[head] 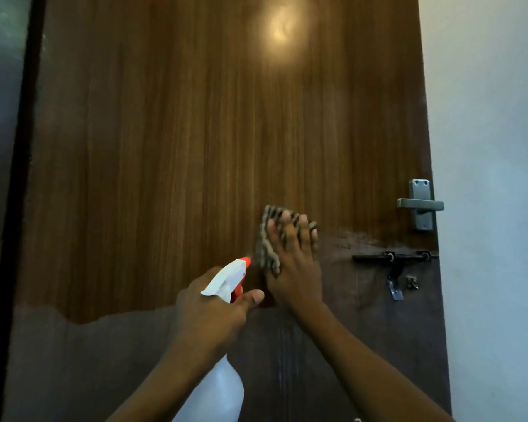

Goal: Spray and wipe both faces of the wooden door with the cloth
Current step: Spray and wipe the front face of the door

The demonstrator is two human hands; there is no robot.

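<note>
Wood grain fills nearly everything ahead of me: the wooden door [195,147] stands upright, with a round glare of light high on its face. My right hand [296,263] lies flat with fingers spread, pressing the striped cloth [267,239] against the door at about handle height. My left hand [214,312] is wrapped around the neck of the spray bottle [226,280], its orange nozzle pointing at the door just beside the cloth (the pale bottle body hangs below my wrist). Right of the cloth sit the grey lever handle [420,204] and, lower, a dark sliding bolt [392,257]. A white wall [494,178] borders the door's right edge.
</note>
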